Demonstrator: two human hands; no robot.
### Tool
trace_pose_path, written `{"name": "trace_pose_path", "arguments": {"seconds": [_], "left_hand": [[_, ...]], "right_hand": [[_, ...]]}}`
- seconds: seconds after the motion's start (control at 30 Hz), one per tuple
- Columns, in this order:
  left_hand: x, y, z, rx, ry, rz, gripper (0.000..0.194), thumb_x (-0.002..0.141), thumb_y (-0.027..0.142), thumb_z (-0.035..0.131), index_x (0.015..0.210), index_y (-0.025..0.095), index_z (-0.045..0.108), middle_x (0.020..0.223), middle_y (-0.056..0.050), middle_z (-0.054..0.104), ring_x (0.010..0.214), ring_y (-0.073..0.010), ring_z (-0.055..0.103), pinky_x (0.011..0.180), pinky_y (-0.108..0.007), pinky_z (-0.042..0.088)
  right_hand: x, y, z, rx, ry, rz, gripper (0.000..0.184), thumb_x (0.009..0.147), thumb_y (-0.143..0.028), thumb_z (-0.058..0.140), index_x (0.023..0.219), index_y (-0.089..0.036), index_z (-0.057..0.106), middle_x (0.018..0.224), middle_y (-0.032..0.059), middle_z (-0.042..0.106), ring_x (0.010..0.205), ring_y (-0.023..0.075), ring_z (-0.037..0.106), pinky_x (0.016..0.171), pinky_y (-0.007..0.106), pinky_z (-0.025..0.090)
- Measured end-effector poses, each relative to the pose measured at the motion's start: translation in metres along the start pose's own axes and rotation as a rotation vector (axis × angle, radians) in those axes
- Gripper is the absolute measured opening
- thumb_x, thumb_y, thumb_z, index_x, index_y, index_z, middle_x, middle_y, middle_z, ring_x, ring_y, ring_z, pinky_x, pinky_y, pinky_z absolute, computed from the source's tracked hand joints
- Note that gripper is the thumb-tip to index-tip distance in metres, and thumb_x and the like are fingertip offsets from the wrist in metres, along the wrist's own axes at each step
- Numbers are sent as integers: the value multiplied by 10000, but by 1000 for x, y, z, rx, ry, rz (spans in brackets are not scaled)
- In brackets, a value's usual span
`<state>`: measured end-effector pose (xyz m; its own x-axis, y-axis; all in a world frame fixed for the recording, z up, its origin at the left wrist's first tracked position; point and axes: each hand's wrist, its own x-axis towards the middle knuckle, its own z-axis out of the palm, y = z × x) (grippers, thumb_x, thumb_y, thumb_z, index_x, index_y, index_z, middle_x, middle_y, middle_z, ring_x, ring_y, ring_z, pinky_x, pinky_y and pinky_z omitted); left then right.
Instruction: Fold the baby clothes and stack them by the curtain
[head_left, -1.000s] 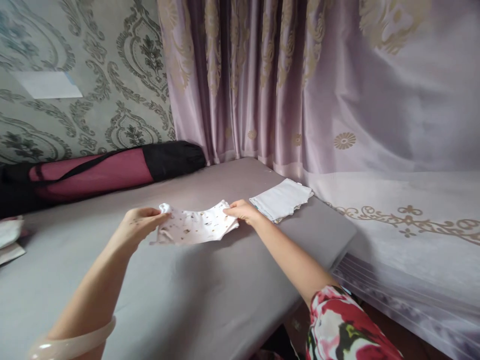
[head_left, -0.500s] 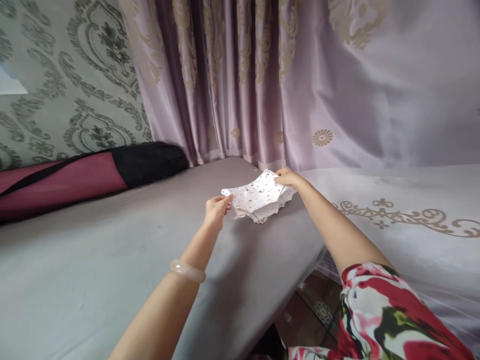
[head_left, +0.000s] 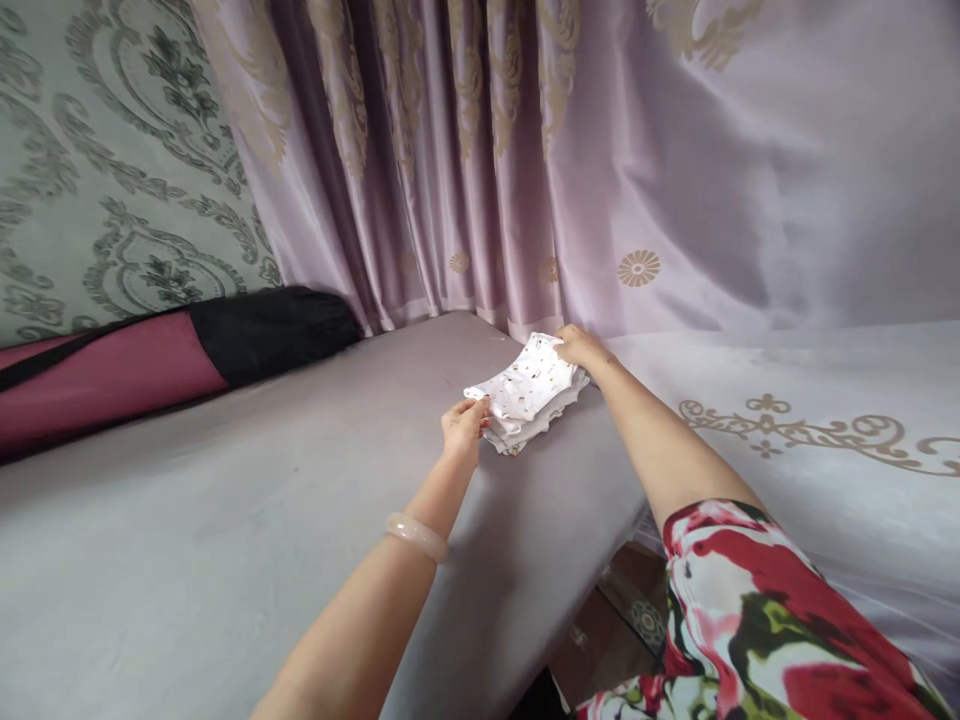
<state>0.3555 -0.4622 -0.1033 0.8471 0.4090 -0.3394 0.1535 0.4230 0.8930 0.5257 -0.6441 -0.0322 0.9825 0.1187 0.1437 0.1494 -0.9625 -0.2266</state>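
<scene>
A small white cloth garment [head_left: 525,382] with a scattered print of tiny dark and brown marks lies on a stack of folded white cloths [head_left: 534,428]. Its exact kind is not clear. My left hand [head_left: 465,422] pinches its near left corner between thumb and fingers. At the far right corner, my right hand [head_left: 582,350] grips the edge, with some fingertips hidden. The stack rests on a grey sheet-covered surface [head_left: 247,540], close to its right edge.
A long maroon and black bag [head_left: 277,335] lies along the patterned wall at left. Pinkish-purple curtains [head_left: 517,180] hang behind the stack. To the right is a pale cloth-covered surface [head_left: 810,390] with gold embroidery; dark floor [head_left: 611,630] shows in the gap below.
My left hand has moved right, bringing its corner of the garment down onto the stack. The garment now lies more squarely over the cloths beneath. The view has shifted slightly.
</scene>
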Motion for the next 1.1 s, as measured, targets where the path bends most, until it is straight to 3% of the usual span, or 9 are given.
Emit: {"name": "trace_pose_path", "arguments": {"seconds": [0.33, 0.73, 0.93, 1.1], "left_hand": [[3, -17, 5, 50, -42, 6, 317, 624, 388, 782, 701, 158, 578, 666, -15, 657, 385, -53, 476, 401, -203, 289], [3, -31, -8, 149, -29, -7, 187, 718, 252, 702, 732, 158, 541, 599, 5, 633, 412, -78, 517, 401, -188, 328], [1, -38, -19, 430, 48, 60, 243, 772, 377, 671, 709, 167, 567, 557, -1, 598, 421, -95, 496, 425, -208, 354], [-8, -32, -25, 716, -12, 90, 410, 779, 545, 632, 601, 180, 579, 533, -57, 612, 544, -173, 613, 519, -249, 428]], "right_hand": [[4, 6, 11, -132, -61, -85, 301, 911, -195, 538, 1181, -180, 672, 1253, 154, 637, 1144, 256, 590, 912, 321, 434], [0, 24, 43, -159, -76, -30, 343, 960, -235, 455, 1261, -185, 611, 1293, 139, 604, 1205, 246, 539, 977, 311, 408], [3, 32, 66, -137, -147, 24, 354, 965, -248, 440, 1270, -185, 605, 1330, 135, 583, 1246, 249, 516, 992, 320, 399], [11, 40, 77, -81, -246, 100, 390, 958, -326, 462, 1292, -168, 588, 1318, 153, 598, 1195, 268, 571, 955, 345, 433]]}}
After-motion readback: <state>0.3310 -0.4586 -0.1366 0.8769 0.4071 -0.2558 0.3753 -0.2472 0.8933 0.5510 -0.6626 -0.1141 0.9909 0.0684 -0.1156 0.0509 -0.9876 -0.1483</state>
